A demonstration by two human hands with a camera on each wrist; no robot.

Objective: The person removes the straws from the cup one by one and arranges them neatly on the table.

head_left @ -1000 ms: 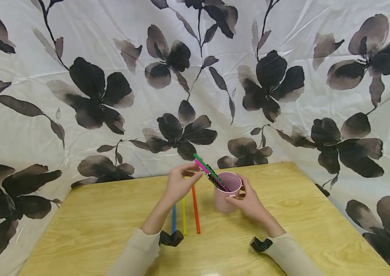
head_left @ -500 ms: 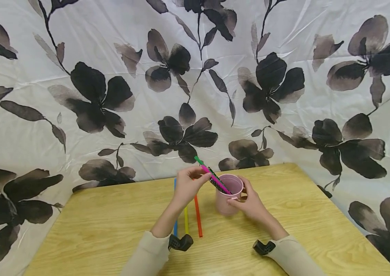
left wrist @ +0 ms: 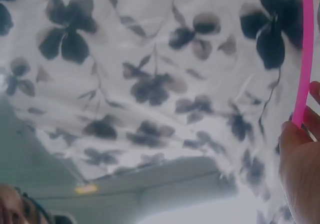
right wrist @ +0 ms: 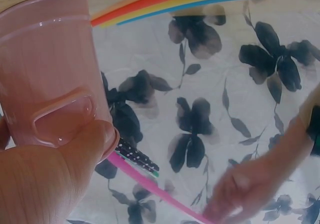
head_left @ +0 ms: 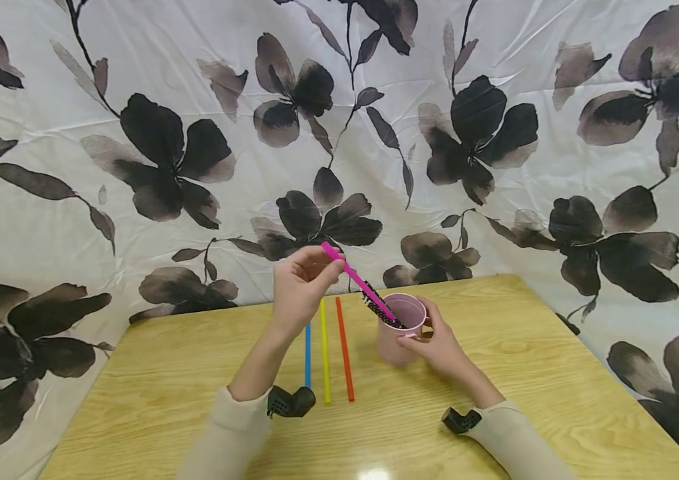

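Note:
My left hand pinches the upper end of a pink straw between thumb and fingers. The straw slants down to the right, its lower end in a pink cup. Black straws with white dots lean out of the cup beside it, and a bit of green shows at their ends. My right hand grips the cup near its rim, thumb on the near side by the small handle. In the left wrist view, the pink straw runs up from the fingertips; the cup is out of that view.
Blue, yellow and red straws lie side by side on the wooden table, left of the cup. A floral cloth hangs behind the table.
My left hand has moved up and left, drawing the pink straw further out of the cup. The green straw's end no longer sticks up by the hand. My right hand keeps its grip.

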